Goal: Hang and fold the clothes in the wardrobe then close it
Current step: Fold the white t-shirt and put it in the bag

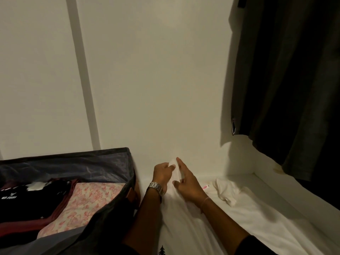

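The dim light flattens the white garment (185, 223) into the white wardrobe floor (257, 183), so its outline is hard to follow, and its near end runs off the bottom edge, where a small black tree print (162, 250) is cut off. The garment lies spread on the floor between the two forearms, creased lengthwise. At its far end the left hand (162, 174) pinches a raised corner of the cloth, while the right hand (187, 183) rests beside it with fingers straight and loosely spread. Just to the right lies a crumpled white cloth (226, 190) and a small pink item (205, 186) too small to identify. Left of the hands stands a dark fabric storage box (103, 162) holding folded clothes — black, maroon, pink-patterned. A dark hanging garment (287, 80) fills the upper right
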